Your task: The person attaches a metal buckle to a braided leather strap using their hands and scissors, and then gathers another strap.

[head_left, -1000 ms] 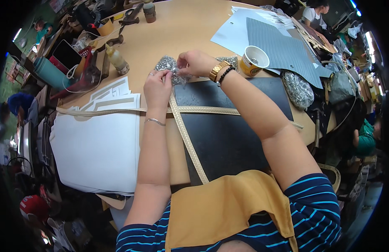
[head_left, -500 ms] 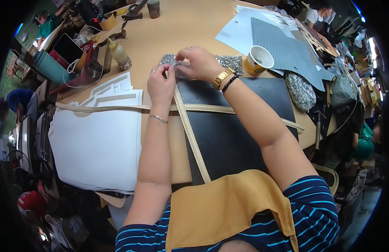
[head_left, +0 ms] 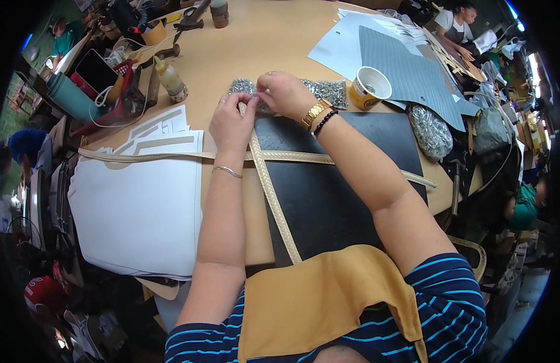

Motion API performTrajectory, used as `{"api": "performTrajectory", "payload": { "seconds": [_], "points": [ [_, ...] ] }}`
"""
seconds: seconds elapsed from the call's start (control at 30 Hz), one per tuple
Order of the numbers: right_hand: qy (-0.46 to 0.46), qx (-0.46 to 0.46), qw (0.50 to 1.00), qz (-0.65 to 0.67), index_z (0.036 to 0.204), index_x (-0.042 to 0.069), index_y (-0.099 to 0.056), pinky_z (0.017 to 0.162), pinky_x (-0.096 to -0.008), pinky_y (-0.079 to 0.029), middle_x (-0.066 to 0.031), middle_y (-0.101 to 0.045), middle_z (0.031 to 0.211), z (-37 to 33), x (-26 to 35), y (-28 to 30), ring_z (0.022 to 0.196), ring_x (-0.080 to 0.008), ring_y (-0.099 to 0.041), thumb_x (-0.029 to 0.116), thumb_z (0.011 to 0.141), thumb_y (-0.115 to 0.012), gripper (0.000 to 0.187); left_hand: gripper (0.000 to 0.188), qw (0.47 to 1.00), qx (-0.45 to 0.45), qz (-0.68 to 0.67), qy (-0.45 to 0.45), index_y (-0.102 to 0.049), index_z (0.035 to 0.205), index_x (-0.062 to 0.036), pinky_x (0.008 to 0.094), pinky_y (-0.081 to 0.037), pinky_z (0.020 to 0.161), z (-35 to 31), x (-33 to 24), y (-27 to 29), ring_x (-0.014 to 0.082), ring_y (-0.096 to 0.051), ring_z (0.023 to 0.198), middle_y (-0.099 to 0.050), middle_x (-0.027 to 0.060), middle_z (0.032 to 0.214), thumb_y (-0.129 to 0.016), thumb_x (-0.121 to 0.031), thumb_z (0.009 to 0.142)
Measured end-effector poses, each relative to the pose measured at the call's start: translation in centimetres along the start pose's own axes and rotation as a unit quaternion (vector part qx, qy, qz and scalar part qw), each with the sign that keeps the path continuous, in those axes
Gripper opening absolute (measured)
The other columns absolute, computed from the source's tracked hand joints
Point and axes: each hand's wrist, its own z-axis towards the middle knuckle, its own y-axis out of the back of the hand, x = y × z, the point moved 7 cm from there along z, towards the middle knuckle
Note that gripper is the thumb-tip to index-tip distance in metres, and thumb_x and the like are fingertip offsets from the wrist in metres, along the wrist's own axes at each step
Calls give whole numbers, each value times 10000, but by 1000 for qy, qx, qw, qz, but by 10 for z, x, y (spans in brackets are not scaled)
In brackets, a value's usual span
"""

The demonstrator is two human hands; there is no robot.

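Pinching the tip of a braided strap [head_left: 271,193], the left hand [head_left: 230,124] has it clamped between thumb and fingers — while the right hand [head_left: 286,97] crowds in close, its grip impossible to read. The strap's run is laid out, down over the second strap [head_left: 298,157] and black mat [head_left: 346,206]; no metal pieces [head_left: 329,92] show along it — whether the tip is finished, the fingers hide.

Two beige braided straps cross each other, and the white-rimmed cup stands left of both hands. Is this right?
Not entirely: the head view shows the white-rimmed cup right of both the left hand and the right hand. One beige braided strap does cross the other strap.
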Motion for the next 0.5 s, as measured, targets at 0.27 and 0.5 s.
{"api": "performTrajectory", "payload": {
  "seconds": [0.27, 0.5],
  "points": [
    [-35, 34, 998, 46, 869, 51, -647, 774, -437, -530, -150, -673, 841, -1, 1, -2, 840, -350, -653, 153, 840, -675, 110, 164, 998, -15, 54, -12, -671, 948, -118, 424, -527, 733, -2, 1, -5, 312, -661, 873, -675, 81, 955, -604, -268, 948],
    [-17, -21, 999, -19, 885, 63, -617, 724, -451, -537, -160, -645, 850, 2, 3, -10, 805, -360, -647, 170, 837, -651, 123, 148, 999, 12, 33, -36, -633, 982, -67, 468, -521, 749, 1, 4, -14, 359, -665, 858, -691, 143, 926, -571, -201, 964]
  ]
}}
